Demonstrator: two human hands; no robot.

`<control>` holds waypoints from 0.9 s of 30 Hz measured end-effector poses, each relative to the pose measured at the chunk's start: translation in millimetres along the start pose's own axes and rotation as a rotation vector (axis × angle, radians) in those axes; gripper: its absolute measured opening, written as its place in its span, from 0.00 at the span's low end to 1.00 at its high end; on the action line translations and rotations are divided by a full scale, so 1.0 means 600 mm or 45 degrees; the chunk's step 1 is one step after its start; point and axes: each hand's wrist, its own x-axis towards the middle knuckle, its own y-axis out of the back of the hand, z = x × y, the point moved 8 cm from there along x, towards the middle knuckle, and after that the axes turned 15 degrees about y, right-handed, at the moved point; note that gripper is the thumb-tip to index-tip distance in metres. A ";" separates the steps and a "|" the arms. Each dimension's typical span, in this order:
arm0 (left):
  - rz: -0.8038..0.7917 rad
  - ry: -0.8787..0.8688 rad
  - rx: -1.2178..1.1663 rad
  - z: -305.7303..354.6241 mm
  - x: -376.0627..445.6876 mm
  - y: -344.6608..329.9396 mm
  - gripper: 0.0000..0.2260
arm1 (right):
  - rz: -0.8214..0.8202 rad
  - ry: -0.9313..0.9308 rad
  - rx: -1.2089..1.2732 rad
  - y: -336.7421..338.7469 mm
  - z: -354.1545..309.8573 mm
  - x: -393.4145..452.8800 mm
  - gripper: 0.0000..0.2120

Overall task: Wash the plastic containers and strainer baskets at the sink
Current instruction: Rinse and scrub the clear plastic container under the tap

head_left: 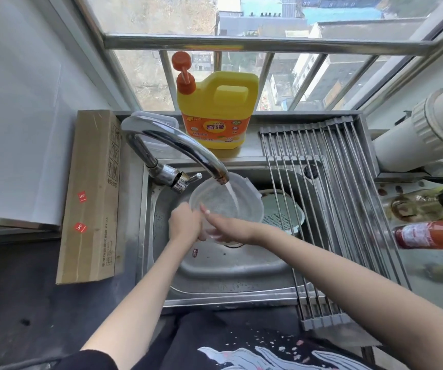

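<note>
Two hands are at work in my sink (215, 273), the biggest thing here, a steel basin with a roll-up drying rack (330, 209) laid across its right side. The yellow detergent jug (216, 113) stands on the ledge behind, and the faucet (172, 145) arcs over the middle, pouring a stream into the clear plastic container (228, 201) I hold tilted under it. My left hand (184, 224) is curled around the container's near rim. My right hand (221, 229) sits against its lower wall, though I cannot tell whether those fingers are wrapped around it or lying flat. A pale green strainer basket (281, 213) rests in the sink just to the right, partly under the rack.

I judge the container to be light, thin-walled and a bit flexible, and slick while wet, so the rim is the safest place to hold it. The spout hangs close above the far rim, and the rack hems in the right side. The most open room seems to be the bare basin nearer me.
</note>
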 end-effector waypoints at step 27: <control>-0.238 0.144 -0.288 -0.015 0.013 -0.013 0.09 | 0.433 0.758 -1.735 0.036 -0.043 -0.097 0.12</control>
